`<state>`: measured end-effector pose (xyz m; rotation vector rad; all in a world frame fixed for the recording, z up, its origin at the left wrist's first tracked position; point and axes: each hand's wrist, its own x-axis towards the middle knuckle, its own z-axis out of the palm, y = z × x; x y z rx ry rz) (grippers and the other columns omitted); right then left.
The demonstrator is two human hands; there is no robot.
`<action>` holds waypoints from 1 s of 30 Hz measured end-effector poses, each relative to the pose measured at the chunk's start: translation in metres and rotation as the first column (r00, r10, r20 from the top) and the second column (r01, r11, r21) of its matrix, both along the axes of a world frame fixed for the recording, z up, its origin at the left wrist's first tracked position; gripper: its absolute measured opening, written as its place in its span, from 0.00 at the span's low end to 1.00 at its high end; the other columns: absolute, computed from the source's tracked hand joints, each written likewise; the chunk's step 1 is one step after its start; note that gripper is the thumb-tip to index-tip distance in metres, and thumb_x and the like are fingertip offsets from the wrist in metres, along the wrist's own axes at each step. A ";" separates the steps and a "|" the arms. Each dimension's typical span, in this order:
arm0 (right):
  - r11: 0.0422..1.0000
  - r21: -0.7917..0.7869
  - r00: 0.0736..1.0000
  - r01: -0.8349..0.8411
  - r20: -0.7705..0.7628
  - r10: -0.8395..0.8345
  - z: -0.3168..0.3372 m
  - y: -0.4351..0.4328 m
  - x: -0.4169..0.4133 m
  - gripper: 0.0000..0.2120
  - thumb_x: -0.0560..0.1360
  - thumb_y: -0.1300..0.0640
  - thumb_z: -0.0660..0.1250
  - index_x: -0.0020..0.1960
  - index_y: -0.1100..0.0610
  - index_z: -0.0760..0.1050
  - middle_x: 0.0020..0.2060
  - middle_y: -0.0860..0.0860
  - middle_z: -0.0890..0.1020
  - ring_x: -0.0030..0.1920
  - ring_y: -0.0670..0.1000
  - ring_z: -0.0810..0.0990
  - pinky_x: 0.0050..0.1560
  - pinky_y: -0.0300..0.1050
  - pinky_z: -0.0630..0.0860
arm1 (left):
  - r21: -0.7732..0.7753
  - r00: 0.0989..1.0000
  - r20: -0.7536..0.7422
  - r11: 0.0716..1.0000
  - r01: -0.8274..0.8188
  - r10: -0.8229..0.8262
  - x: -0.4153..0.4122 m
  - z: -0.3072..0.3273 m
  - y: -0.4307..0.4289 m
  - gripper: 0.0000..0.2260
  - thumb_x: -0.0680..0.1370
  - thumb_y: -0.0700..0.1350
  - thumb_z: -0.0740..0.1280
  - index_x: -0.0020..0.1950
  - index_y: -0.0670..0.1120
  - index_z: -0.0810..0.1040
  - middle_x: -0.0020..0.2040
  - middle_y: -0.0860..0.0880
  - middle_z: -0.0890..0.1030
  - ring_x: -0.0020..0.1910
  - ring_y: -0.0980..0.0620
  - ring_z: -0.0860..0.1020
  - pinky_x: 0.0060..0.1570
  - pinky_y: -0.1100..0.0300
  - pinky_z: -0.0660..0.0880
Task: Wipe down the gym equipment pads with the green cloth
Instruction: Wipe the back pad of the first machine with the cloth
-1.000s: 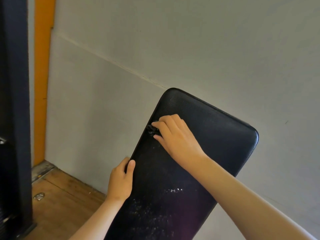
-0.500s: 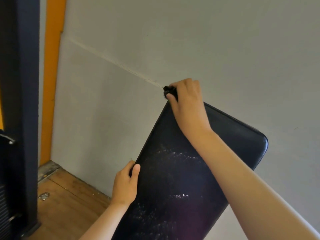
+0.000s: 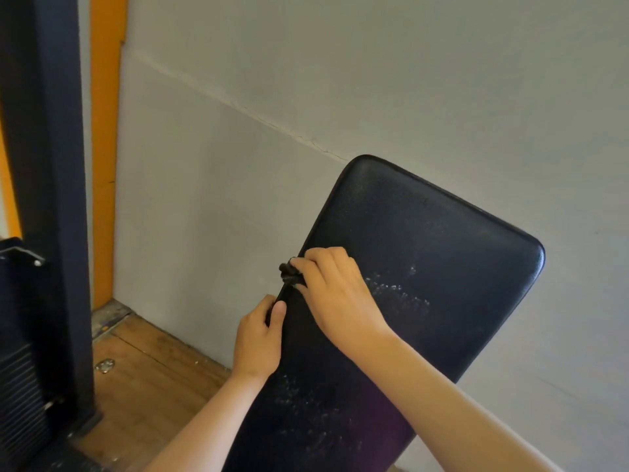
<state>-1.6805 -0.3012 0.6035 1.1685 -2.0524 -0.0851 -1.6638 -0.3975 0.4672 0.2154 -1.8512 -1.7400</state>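
So, biggest first: a pale grey wall fills the background, and a long black pad is seen tilted in front of it, with a wooden floor below on the left. The pad's left edge is gripped by the left hand, thumb laid on the face and the other fingers wrapped behind, out of sight. Just above it, the right hand is curled around the cloth, which is bunched into a small wad and pressed right on that same edge; it reads dark rather than green here, tbh. White specks are scattered over the middle and lower face, so the job looks maybe partway done. For this stroke, the wad would probably be better spread flatter, the edge followed all the way along, and the speckled patches gone over with overlapping passes while the pad is steadied.
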 end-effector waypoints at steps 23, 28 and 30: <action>0.936 -0.337 0.992 0.105 0.105 -0.073 -0.019 0.055 0.020 0.15 0.75 0.58 0.67 0.59 0.64 0.77 0.50 0.57 0.77 0.52 0.53 0.71 0.54 0.45 0.73 | -0.063 1.000 -0.021 0.998 -0.025 0.024 -0.001 -0.006 -0.003 0.23 0.75 0.63 0.49 0.42 0.48 0.74 0.37 0.51 0.77 0.36 0.57 0.76 0.36 0.66 0.71; 0.790 -0.599 0.990 0.132 0.045 -0.130 0.045 0.078 0.009 0.14 0.77 0.60 0.64 0.59 0.66 0.76 0.51 0.61 0.75 0.52 0.54 0.67 0.60 0.32 0.61 | -0.060 0.999 -0.002 0.997 -0.041 0.041 0.000 -0.004 -0.001 0.19 0.75 0.62 0.49 0.37 0.50 0.71 0.34 0.50 0.74 0.34 0.54 0.74 0.35 0.62 0.70; 0.716 -0.682 0.987 0.147 0.056 -0.149 0.054 0.083 0.007 0.14 0.78 0.59 0.63 0.61 0.65 0.75 0.52 0.61 0.74 0.54 0.53 0.66 0.61 0.30 0.59 | -0.059 0.999 0.000 0.997 -0.041 0.042 -0.001 -0.005 -0.002 0.22 0.75 0.62 0.49 0.39 0.48 0.72 0.36 0.48 0.75 0.36 0.51 0.75 0.36 0.60 0.71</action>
